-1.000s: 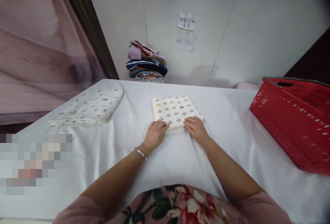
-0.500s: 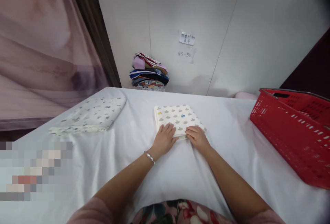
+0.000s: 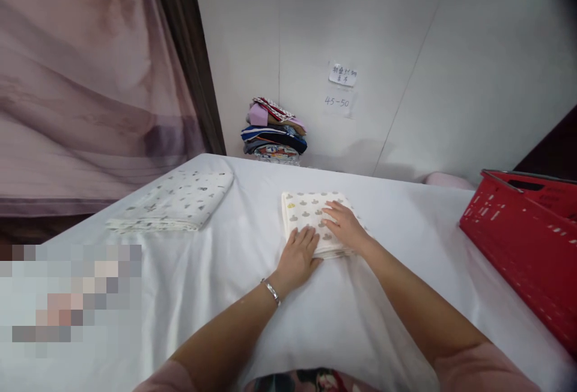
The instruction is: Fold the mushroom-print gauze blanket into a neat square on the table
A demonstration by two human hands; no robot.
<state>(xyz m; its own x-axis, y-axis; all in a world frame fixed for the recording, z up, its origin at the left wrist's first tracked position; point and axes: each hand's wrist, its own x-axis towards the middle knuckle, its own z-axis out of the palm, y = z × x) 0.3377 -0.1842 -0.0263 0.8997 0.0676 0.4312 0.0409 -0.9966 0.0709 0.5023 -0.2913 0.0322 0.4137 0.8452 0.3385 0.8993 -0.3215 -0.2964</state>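
A folded white cloth (image 3: 303, 214) with grey duck-like prints and a yellow one lies in the middle of the white-covered table (image 3: 396, 223). My left hand (image 3: 297, 258) rests flat on its near left part, fingers stretched out. Over the right side of the same cloth, my right hand (image 3: 345, 223) is spread with its fingers pointing left; whether it presses down or hovers just above, I cannot tell. On the left of the table lies another folded white cloth (image 3: 180, 202) with small grey prints, apart from both hands.
A red plastic basket (image 3: 518, 241) stands at the table's right side. Beyond the far edge is a stack of folded fabrics (image 3: 274, 130) against the wall, with paper notes (image 3: 340, 100) above. A pink curtain (image 3: 90, 91) hangs at the left.
My right hand has moved from the cloth's near edge up and across its top, and its fingers have spread. My left hand stays on the cloth. The whole view has shifted slightly.
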